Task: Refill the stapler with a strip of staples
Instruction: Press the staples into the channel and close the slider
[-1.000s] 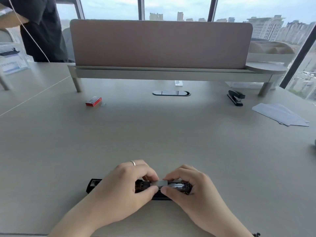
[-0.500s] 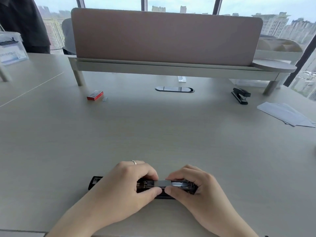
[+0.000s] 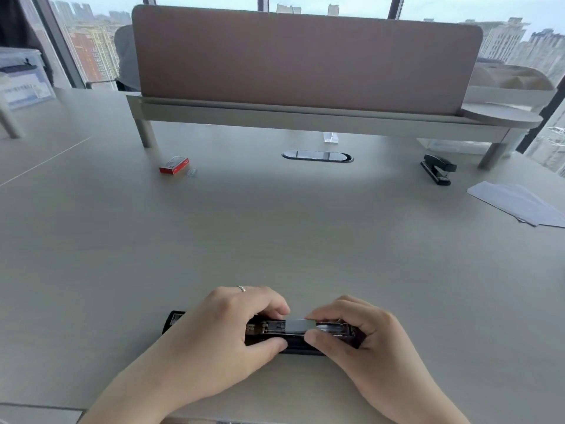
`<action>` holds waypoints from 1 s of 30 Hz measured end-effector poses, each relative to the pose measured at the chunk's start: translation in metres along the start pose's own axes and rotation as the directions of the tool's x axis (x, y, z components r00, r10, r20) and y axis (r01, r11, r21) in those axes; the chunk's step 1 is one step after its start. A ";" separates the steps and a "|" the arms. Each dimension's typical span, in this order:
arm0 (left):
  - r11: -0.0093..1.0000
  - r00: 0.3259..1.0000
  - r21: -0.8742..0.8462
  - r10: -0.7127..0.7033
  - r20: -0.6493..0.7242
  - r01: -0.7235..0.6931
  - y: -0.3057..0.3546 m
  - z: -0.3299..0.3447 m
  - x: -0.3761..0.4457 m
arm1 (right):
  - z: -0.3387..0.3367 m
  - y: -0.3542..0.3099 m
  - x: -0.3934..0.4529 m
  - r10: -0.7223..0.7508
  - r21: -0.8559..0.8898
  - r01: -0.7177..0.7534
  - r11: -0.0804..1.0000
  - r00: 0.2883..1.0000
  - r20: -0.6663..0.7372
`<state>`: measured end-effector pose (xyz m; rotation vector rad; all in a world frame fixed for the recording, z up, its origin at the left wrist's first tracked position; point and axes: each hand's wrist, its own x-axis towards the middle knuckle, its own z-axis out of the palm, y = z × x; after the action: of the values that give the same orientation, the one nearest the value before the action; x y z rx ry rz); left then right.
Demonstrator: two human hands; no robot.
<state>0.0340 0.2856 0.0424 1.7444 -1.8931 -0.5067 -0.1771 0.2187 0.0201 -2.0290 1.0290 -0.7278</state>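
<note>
A black stapler lies flat and folded open on the desk near the front edge, its metal staple channel facing up. My left hand grips the channel's left part between thumb and fingers. My right hand pinches a silver strip of staples that sits in the channel between the two hands. Most of the stapler's middle and right end is hidden under my hands.
A red staple box with a loose staple piece beside it lies far left. A second black stapler and white papers lie far right. A raised shelf with a divider panel spans the back.
The view has tilted and come slightly closer. My hands and the strip of staples stay in nearly the same place on the stapler.
</note>
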 end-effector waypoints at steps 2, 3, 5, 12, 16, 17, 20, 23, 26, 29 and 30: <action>1.000 1.000 0.000 0.002 0.002 -0.002 -0.001 0.000 0.000 | 0.001 0.000 0.000 -0.002 -0.027 0.002 1.000 1.000 0.008; 1.000 1.000 0.003 0.008 0.001 -0.008 -0.002 0.000 0.000 | 0.001 0.000 0.000 -0.004 -0.033 0.004 0.999 1.000 0.007; 1.000 1.000 0.016 0.022 0.001 -0.022 -0.001 0.000 0.000 | 0.001 -0.001 0.000 -0.007 -0.037 0.007 0.999 1.000 0.006; 0.993 0.998 0.097 0.068 0.013 -0.069 -0.003 0.000 -0.001 | 0.005 0.003 -0.001 -0.052 -0.094 0.049 0.994 0.998 -0.027; 0.991 0.997 0.107 0.076 0.020 -0.077 -0.006 0.000 -0.002 | 0.007 0.004 0.000 -0.066 -0.110 0.061 0.992 0.997 -0.046; 0.991 0.997 0.109 0.077 0.018 -0.079 -0.006 0.000 -0.002 | 0.006 0.004 0.000 -0.062 -0.111 0.057 0.992 0.997 -0.043; 0.991 0.997 0.110 0.073 0.007 -0.073 -0.006 0.000 -0.002 | 0.004 0.003 0.001 -0.036 -0.124 0.032 0.992 0.999 -0.024; 0.991 0.997 0.112 0.075 0.009 -0.075 -0.005 0.000 -0.002 | 0.001 0.002 0.000 -0.005 -0.129 0.003 0.992 1.000 -0.010; 0.989 0.997 0.124 0.075 0.024 -0.077 -0.005 0.001 -0.002 | 0.000 0.001 0.000 0.011 -0.135 -0.011 0.991 1.000 0.000; 0.988 0.997 0.135 0.065 0.033 -0.069 -0.005 0.000 -0.002 | 0.001 0.001 0.000 0.023 -0.127 -0.023 0.992 1.000 0.005; 0.989 0.998 0.135 0.061 0.032 -0.064 -0.006 -0.001 -0.002 | 0.001 0.000 -0.001 0.025 -0.126 -0.024 0.992 1.000 0.006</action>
<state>0.0396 0.2874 0.0397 1.7647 -2.0378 -0.3881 -0.1769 0.2192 0.0192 -2.1210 1.1186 -0.6559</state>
